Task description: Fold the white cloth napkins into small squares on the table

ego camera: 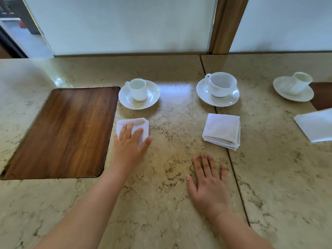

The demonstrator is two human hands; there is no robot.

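Note:
A small folded white napkin [136, 123] lies on the marble table [161, 177] just below the left cup. My left hand [130, 144] presses flat on it with straight fingers and covers its near half. A second folded white napkin [222, 130] sits to the right, below the middle cup, untouched. A third white napkin [316, 124] lies at the right edge, partly cut off by the frame. My right hand [210, 186] rests flat on the bare table, fingers spread, a little below the second napkin.
Three white cups stand on saucers along the back: left [139, 94], middle [218, 88], right [294, 86]. A brown wooden inset panel [62, 133] fills the table's left side. A seam [231, 159] runs diagonally between two slabs. A wall rises behind.

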